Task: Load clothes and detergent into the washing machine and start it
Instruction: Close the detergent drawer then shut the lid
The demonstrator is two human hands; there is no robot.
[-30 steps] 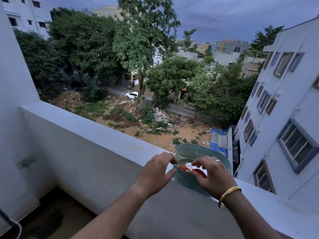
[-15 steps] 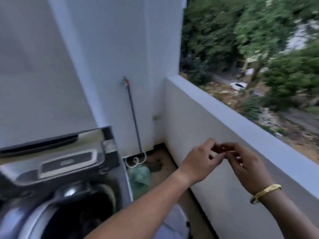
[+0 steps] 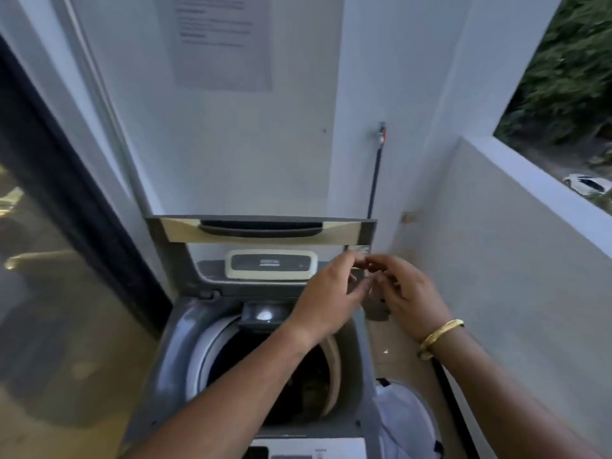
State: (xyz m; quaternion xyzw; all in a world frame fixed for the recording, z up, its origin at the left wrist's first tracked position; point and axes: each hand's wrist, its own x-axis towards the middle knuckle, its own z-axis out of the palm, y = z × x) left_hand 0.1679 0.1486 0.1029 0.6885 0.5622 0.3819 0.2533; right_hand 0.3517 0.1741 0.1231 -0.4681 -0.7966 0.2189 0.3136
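Both hands meet above the open washing machine (image 3: 185, 326): left hand (image 3: 326, 294) and right hand (image 3: 409, 294) fingers pinch together, apparently on a small item too blurred to identify, positioned over the drum (image 3: 298, 385).

washing machine (image 3: 185, 329) between glass door (image 3: 49, 276) left, parapet wall (image 3: 513, 260) right; lid (image 3: 261, 230) raised behind drum (image 3: 298, 385).
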